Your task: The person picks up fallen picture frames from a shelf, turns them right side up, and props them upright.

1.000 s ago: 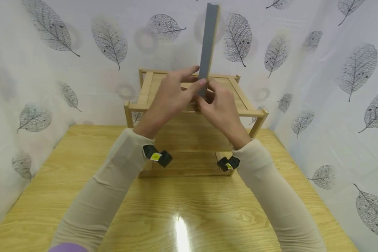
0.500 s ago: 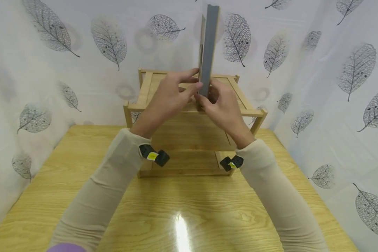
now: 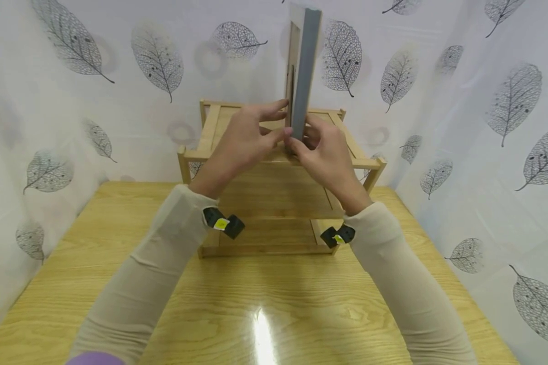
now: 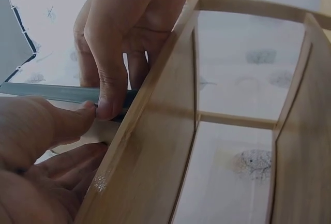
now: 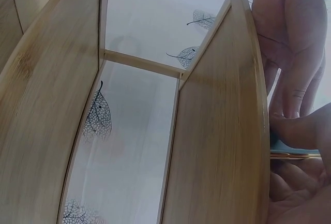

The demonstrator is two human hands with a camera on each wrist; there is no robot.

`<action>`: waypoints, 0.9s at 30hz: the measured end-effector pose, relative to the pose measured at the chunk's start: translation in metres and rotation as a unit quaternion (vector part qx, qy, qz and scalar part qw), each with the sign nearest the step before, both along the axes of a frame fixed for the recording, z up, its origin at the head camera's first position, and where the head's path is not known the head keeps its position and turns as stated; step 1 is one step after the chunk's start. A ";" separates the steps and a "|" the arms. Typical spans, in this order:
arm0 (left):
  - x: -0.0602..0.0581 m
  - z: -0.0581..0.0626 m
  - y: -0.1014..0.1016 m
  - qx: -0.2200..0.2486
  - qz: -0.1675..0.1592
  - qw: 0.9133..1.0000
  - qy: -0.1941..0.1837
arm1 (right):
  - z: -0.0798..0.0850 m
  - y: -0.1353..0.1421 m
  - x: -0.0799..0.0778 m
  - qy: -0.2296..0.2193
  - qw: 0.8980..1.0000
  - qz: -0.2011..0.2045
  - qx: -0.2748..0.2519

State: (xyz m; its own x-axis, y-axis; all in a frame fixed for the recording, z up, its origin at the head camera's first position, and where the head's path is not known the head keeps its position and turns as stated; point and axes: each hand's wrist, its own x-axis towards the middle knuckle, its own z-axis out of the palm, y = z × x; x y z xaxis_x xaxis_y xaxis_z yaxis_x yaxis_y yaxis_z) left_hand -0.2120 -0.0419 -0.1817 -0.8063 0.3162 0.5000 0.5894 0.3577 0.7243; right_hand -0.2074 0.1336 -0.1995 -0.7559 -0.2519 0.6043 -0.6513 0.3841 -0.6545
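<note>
A tall flat frame-like panel (image 3: 305, 71) stands upright over the top of a wooden shelf rack (image 3: 283, 159). Its narrow grey-blue edge faces me; the left face, pale-bordered with a brown inner area and a dark strip, shows at a steep slant. My left hand (image 3: 244, 139) holds the panel low on its left side, thumb at the front corner and index finger higher on the face. From the right, my right hand (image 3: 326, 149) grips the bottom, with its thumb in front and the other fingers partly hidden behind. Both hands are close over the rack's front rail in the left wrist view.
Below the top level, the rack has a lower shelf (image 5: 36, 94). It stands on a wood-grain table (image 3: 265, 294) against leaf-patterned white curtains (image 3: 438, 126). Corner posts (image 3: 183, 165) stick up at the rack's front. Something purple (image 3: 96, 359) shows at the bottom left.
The panel has turned so that its left face, hidden a second ago, comes into view. Its top has shifted slightly right. My left thumb has slid down and left off the grey-blue edge to the corner.
</note>
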 end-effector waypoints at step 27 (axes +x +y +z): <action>0.001 -0.002 -0.005 0.009 -0.012 0.999 0.035 | 0.003 -0.004 0.002 -0.009 1.000 -0.008 0.004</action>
State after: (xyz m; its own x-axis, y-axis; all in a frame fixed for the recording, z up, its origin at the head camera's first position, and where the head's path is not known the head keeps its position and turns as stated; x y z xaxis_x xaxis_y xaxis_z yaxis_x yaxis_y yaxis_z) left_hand -0.2106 -0.0466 -0.1834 -0.7613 0.3254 0.5608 0.6472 0.3292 0.6876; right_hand -0.2057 0.1297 -0.1966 -0.7701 -0.2449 0.5890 -0.6336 0.4000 -0.6622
